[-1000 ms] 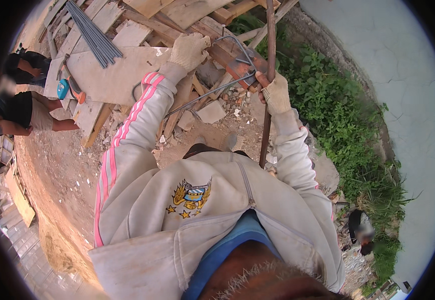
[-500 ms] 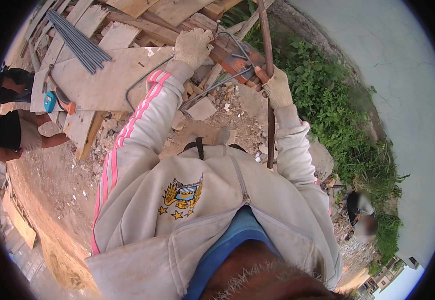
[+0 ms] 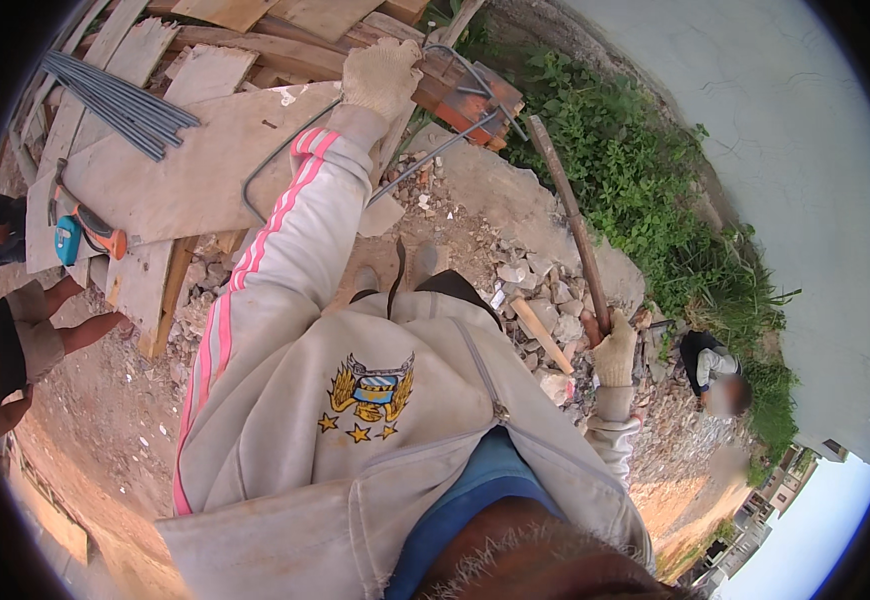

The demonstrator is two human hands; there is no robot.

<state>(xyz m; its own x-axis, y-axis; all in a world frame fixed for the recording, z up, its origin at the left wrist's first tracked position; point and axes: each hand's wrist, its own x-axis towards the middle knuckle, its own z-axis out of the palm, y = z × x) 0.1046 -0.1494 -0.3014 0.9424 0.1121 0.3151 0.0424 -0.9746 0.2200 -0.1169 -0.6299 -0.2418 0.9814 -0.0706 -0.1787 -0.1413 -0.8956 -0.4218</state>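
My left hand [image 3: 380,80], in a cream knitted glove, is closed on a bent grey metal rod [image 3: 435,156] at the edge of the wood pile. This rod makes an angular loop, and part of it is hidden under my glove and sleeve. Lower at the right, my right hand [image 3: 613,355] grips the near end of a long brown bar [image 3: 567,195]; the glove leaves some fingers bare. The bar slants up and away, its far tip beside the reddish-brown block [image 3: 460,98] that lies under the rod.
Straight grey rods [image 3: 120,105] lie on the boards [image 3: 215,150] at the left. A claw hammer [image 3: 95,230] and a blue tape measure [image 3: 68,241] rest nearby. Rubble [image 3: 545,310], green plants [image 3: 605,150] and a wall [image 3: 755,110] border the right. People are at both sides.
My right hand has drawn back toward me and to the right with the brown bar, which now tilts away from the bent rod. My left hand stays on the rod.
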